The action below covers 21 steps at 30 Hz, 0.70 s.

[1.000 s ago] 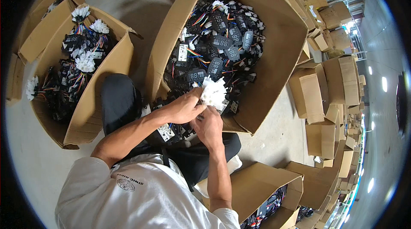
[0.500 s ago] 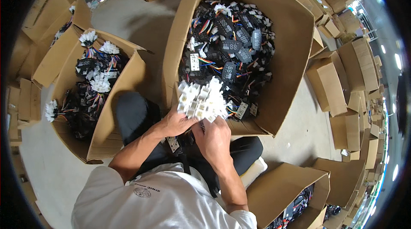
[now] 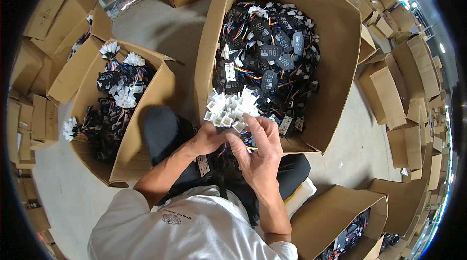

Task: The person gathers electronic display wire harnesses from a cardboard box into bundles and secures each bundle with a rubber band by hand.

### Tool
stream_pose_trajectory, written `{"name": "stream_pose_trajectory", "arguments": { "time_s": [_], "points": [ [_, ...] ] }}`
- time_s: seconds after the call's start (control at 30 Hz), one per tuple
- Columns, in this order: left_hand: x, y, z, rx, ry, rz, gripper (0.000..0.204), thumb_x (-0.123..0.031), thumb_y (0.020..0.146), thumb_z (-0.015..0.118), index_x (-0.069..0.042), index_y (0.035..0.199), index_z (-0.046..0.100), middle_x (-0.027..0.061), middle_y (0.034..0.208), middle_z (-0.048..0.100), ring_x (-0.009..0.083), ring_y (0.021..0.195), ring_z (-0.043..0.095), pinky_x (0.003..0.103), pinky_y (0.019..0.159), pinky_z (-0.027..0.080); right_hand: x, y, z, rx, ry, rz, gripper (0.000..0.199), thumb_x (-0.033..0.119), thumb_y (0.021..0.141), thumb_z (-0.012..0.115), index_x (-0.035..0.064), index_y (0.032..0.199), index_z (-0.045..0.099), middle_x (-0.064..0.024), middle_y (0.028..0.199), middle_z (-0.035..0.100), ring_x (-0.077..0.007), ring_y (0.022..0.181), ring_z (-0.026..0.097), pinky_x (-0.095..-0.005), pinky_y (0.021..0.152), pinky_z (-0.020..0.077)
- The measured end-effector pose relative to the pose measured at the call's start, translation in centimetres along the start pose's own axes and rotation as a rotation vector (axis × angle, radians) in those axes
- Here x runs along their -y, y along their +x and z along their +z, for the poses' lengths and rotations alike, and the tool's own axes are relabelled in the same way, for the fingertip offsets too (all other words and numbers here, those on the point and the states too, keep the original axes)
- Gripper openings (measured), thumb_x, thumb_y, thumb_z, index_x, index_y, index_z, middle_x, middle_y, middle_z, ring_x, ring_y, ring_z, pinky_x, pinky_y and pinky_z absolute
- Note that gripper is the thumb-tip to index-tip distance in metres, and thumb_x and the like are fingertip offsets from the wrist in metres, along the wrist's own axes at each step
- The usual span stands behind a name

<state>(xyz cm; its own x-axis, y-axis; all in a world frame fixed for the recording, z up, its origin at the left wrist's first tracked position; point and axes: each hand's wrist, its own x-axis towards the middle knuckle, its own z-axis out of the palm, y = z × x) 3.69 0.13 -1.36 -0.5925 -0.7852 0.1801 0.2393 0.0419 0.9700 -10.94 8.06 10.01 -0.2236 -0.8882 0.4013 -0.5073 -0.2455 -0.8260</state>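
Both hands hold one bundle of white plastic connectors (image 3: 231, 109) on coloured wires, just above my lap. My left hand (image 3: 208, 139) grips the wires under the connector heads. My right hand (image 3: 257, 149) closes around the same bundle from the right, its fingers touching the connectors. Directly behind the bundle stands a big open cardboard box (image 3: 335, 46) filled with black display modules (image 3: 270, 51) and loose coloured wires. A second open cardboard box (image 3: 146, 128) on my left holds several tied bundles (image 3: 125, 98) of the same parts.
I sit on a concrete floor (image 3: 155, 26) with dark trousers (image 3: 163, 131) between the boxes. Stacked cardboard cartons (image 3: 408, 80) line the right side and the far left. Another open box with black parts (image 3: 350, 228) stands at my lower right.
The view has shifted down and left, so the boxes sit higher in the picture. The connector bundle has come up between my hands, and its white heads now fan out more widely.
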Motion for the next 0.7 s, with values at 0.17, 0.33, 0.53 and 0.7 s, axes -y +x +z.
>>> {"name": "stream_pose_trajectory", "arguments": {
  "time_s": [0.17, 0.33, 0.53, 0.7],
  "points": [
    [-0.7, 0.0, 1.1, 0.013, -0.069, -0.047, 0.044, -0.02, 0.099, 0.065, -0.002, 0.137, 0.053, 0.0067, 0.131, 0.061, 0.0176, 0.123, 0.054, 0.037, 0.107, 0.042, -1.2, -0.8, 0.0, -0.087, -0.081, 0.025, 0.028, 0.007, 0.083, 0.079, -0.0047, 0.105, 0.067, -0.0156, 0.102, 0.064, -0.0245, 0.088, 0.064, -0.0328, 0.079, 0.0518],
    [1.3, -0.5, 0.7, -0.048, -0.076, 0.052, 0.063, -0.033, 0.095, 0.07, -0.002, 0.143, 0.046, 0.0096, 0.14, 0.053, 0.0204, 0.13, 0.048, 0.039, 0.112, 0.036, -2.1, -1.8, -0.3, -0.059, -0.033, -0.063, 0.023, 0.002, 0.078, 0.075, -0.0037, 0.095, 0.06, -0.0179, 0.094, 0.064, -0.0279, 0.085, 0.064, -0.0361, 0.076, 0.0524],
    [-0.1, 0.6, 0.6, -0.085, -0.361, -0.198, 0.052, -0.017, 0.083, 0.077, -0.003, 0.129, 0.057, 0.0062, 0.121, 0.064, 0.0163, 0.112, 0.059, 0.034, 0.1, 0.047, -2.3, -3.9, 0.3, -0.003, -0.149, -0.146, 0.026, 0.0, 0.075, 0.077, -0.0015, 0.097, 0.063, -0.0171, 0.099, 0.066, -0.0325, 0.082, 0.067, -0.0387, 0.071, 0.0554],
    [0.5, -0.1, 0.7, -0.045, -0.254, -0.215, 0.048, -0.014, 0.082, 0.074, -0.006, 0.127, 0.059, 0.0034, 0.117, 0.066, 0.0144, 0.107, 0.061, 0.031, 0.092, 0.051, -1.0, -2.3, -1.5, -0.127, -0.204, -0.152, 0.03, 0.004, 0.078, 0.079, -0.0032, 0.104, 0.068, -0.0186, 0.106, 0.067, -0.0318, 0.094, 0.066, -0.0383, 0.081, 0.0542]
  ]
}}
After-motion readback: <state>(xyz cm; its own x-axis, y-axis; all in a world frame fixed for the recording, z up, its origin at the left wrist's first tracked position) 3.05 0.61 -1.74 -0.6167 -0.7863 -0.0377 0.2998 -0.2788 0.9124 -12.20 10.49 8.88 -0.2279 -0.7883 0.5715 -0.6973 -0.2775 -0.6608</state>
